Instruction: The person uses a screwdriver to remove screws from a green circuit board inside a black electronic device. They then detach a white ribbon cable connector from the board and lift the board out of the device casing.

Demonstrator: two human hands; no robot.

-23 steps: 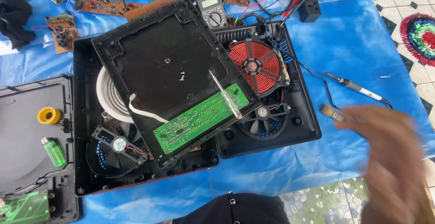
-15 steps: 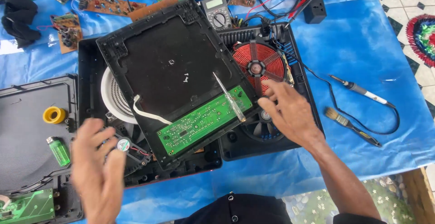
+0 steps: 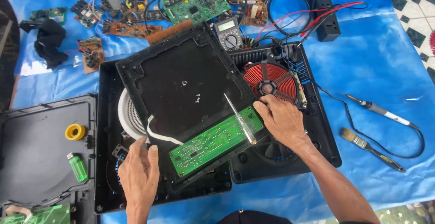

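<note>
Left hand (image 3: 138, 175): fingers loosely spread, flat on the near left corner of the panel (image 3: 183, 92), holding nothing
Right hand (image 3: 282, 120): fingers slightly spread, resting on the panel's right edge just beside the red coil (image 3: 270, 82), gripping nothing
Panel: black top cover, turned inside up, lying tilted across two open cooker bases (image 3: 312, 133)
Green board (image 3: 216, 141): fixed along the panel's near edge, a white ribbon cable (image 3: 158, 133) running from it
Screwdriver (image 3: 239, 119): lying loose across panel and board, near the right hand
Done, by the look of it: casing opened, cover lifted off and flipped
Left: board not yet removed, both hands only steadying the cover
Around: multimeter (image 3: 229, 33) behind, soldering iron (image 3: 380, 111) and brush (image 3: 369, 147) to the right, well apart
</note>
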